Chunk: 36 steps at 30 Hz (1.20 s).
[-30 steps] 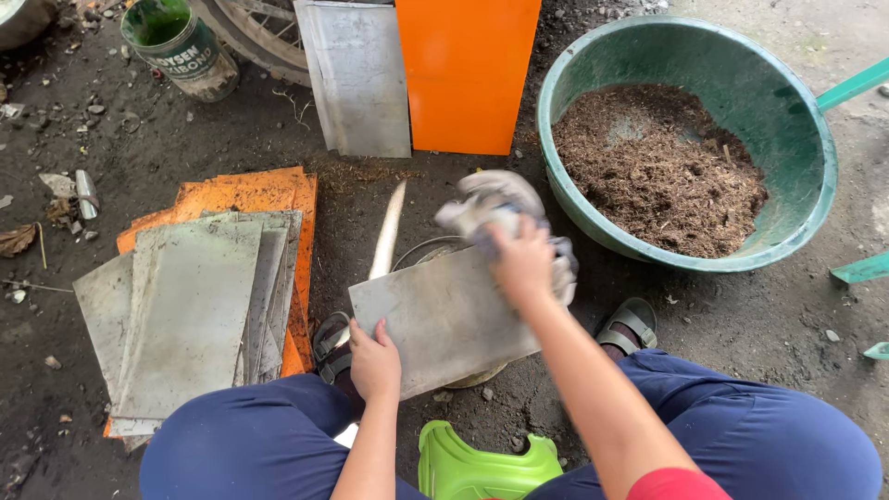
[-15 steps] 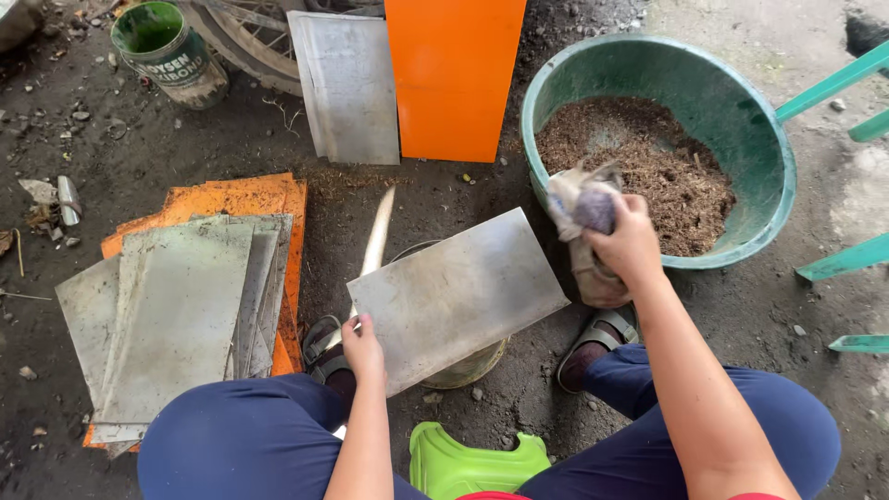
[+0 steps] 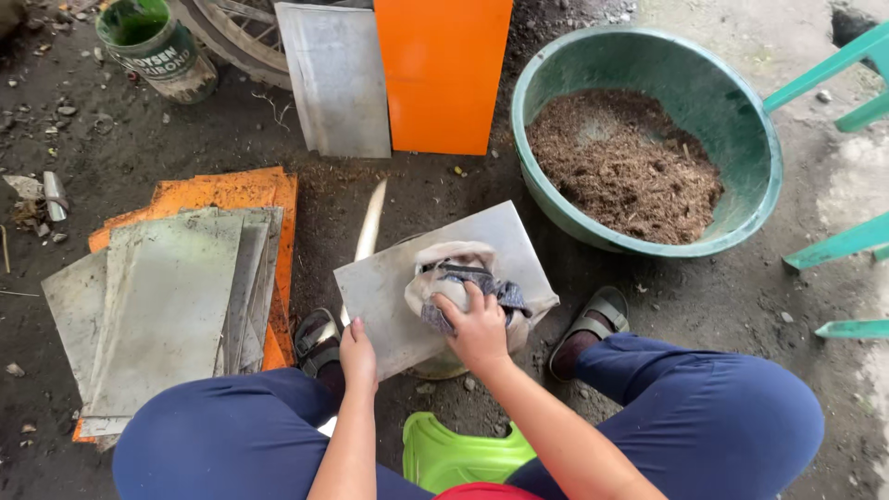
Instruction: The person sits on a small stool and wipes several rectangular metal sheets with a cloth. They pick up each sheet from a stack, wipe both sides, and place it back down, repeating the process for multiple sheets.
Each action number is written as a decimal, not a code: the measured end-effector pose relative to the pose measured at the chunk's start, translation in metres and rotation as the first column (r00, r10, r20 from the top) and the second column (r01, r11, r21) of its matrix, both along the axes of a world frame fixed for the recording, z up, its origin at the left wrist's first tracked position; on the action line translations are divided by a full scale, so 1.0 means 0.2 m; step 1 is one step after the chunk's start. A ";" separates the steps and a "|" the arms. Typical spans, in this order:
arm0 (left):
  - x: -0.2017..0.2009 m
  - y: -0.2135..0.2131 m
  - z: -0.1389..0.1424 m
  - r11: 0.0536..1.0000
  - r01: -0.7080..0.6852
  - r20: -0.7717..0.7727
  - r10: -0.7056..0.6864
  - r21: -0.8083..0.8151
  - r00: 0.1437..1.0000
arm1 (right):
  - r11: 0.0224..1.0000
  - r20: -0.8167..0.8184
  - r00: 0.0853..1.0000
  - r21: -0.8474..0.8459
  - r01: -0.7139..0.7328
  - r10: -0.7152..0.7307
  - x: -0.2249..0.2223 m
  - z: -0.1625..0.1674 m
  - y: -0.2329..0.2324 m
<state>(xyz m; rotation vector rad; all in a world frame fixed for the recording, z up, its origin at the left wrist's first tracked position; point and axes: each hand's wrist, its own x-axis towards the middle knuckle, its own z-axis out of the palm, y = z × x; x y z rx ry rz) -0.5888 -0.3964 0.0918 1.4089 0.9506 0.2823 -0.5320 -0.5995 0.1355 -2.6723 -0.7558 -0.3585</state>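
Grey sheet metal is lying tilted in front of the person: a rectangular metal plate (image 3: 407, 296) is resting across a round object that is mostly hidden beneath it, between the person's two sandalled feet on the dirt ground (image 3: 139, 157). A crumpled cloth (image 3: 468, 273) is sitting on the plate's right half, and the right hand (image 3: 479, 326) is pressing down on it with fingers curled and gripping the fabric, the forearm reaching in from the lower right. The left hand (image 3: 357, 352) is pinching the plate's near left edge, fingers closed together around it, the arm coming straight up from below. Just beyond the plate's far edge a long pale blade (image 3: 369, 222) is pointing away. To the left, a stack of grey plates (image 3: 157, 306) is lying on orange sheets. Beyond, one grey plate and an orange panel (image 3: 443, 69) are leaning upright. At the right, a green basin (image 3: 741, 120) is holding brown husk-like material. A green paint can (image 3: 153, 42) is standing at the top left corner, and a bright green stool (image 3: 463, 454) is showing between the knees.
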 end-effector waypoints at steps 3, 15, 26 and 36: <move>0.01 0.02 0.00 1.000 0.003 -0.017 -0.003 -0.010 1.000 | 0.992 0.053 0.991 -0.047 -0.120 0.122 0.08 -0.03 -0.12; 0.02 0.01 -0.03 0.996 -0.077 0.060 0.079 -0.035 0.995 | 0.897 0.035 0.898 0.087 0.434 -0.438 0.77 0.39 -1.00; -0.07 0.00 0.06 0.925 -0.125 0.132 0.183 -0.359 0.974 | 0.936 -0.444 0.896 0.326 0.131 0.029 0.77 0.47 -0.29; -0.05 -0.03 -0.02 0.865 -0.121 0.232 0.261 -0.486 0.937 | 0.919 -0.285 0.912 -0.175 -0.352 0.295 -0.03 0.29 0.41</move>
